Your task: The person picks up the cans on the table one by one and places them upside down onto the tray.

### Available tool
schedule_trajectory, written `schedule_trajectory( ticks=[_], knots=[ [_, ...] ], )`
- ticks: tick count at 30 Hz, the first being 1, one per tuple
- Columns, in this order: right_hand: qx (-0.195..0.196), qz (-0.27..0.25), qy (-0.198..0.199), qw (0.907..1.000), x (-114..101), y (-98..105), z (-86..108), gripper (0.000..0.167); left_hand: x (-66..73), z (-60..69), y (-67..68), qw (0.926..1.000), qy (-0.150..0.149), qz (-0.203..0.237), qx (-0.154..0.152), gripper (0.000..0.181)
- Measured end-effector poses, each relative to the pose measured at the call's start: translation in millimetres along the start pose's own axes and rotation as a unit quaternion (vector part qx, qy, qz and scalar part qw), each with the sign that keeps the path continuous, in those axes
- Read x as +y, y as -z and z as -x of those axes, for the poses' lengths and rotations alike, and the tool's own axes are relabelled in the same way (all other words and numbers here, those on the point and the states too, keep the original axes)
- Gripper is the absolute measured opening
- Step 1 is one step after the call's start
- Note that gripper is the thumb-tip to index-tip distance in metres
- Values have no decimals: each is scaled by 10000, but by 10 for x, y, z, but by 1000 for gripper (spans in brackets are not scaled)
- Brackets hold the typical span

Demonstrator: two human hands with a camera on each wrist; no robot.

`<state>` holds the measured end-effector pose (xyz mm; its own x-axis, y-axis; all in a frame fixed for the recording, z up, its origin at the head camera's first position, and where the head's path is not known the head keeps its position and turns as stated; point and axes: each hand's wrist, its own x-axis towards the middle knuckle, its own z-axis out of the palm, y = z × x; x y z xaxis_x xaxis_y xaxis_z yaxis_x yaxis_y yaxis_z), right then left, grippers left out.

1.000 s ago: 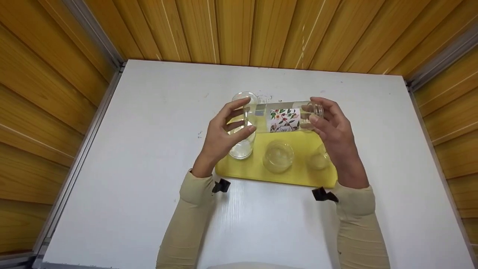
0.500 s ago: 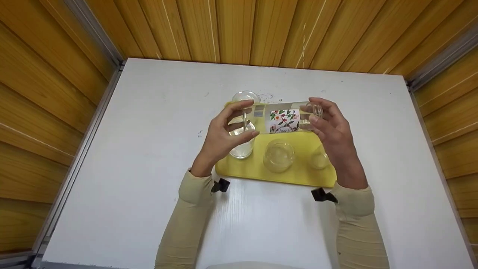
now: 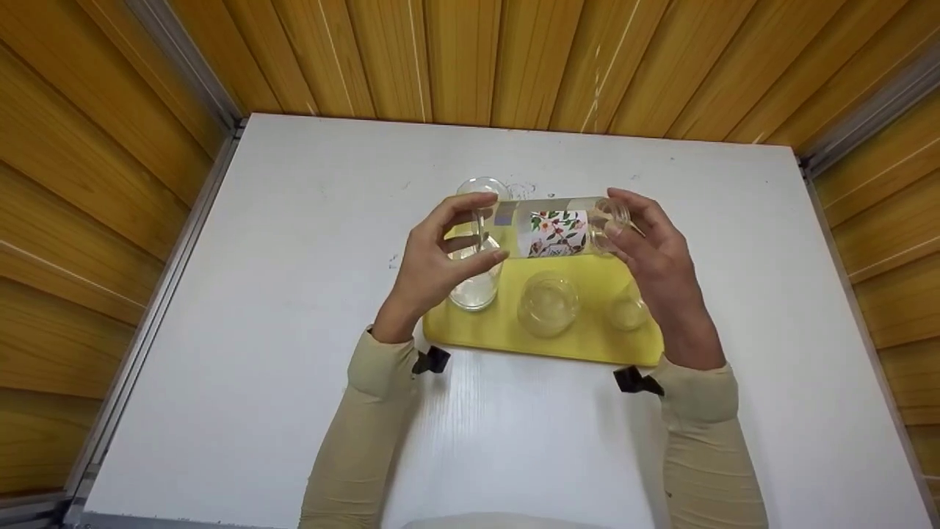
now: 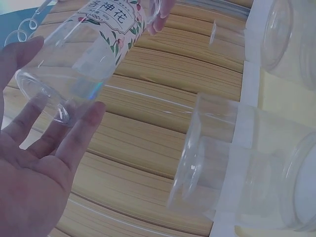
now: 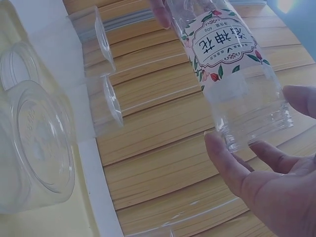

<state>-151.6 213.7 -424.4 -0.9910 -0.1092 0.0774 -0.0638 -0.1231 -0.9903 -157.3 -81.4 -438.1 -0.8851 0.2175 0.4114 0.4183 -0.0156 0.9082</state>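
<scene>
A clear jar (image 3: pixel 559 234) with a floral paper label lies sideways in the air above the tray, held between both hands. My left hand (image 3: pixel 432 257) grips its base, thumb in front and fingers behind. At the threaded neck, on the other end, my right hand (image 3: pixel 662 257) holds it between thumb and fingers. The label (image 4: pixel 108 19) carries printed characters and red flowers in the left wrist view. The right wrist view shows the neck of the jar (image 5: pixel 252 121) without a lid. Nothing is visible inside it.
A yellow tray (image 3: pixel 507 330) rests on the white table (image 3: pixel 294 294). On it stand a tall clear container (image 3: pixel 474 295) at left, a round clear one (image 3: pixel 548 307) in the middle and a smaller one (image 3: pixel 626 314) at right. Another clear container (image 3: pixel 482 188) stands behind, partly hidden. Wood-look panels (image 3: pixel 463 59) enclose the table.
The jar has shifted very slightly left, and my left fingertips reach a little farther over its base. The containers on the tray stay put.
</scene>
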Motion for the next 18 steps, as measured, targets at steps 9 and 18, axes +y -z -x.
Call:
schedule_trajectory(
  ticks=[9,18],
  knots=[
    [639,546,409,9956,-116,20,41,49,37,-57,43,9996,36,-257,133,62],
    [1820,1055,1508,9659,-222,244,69,39,95,-154,93,9985,-89,-541,30,63]
  ],
)
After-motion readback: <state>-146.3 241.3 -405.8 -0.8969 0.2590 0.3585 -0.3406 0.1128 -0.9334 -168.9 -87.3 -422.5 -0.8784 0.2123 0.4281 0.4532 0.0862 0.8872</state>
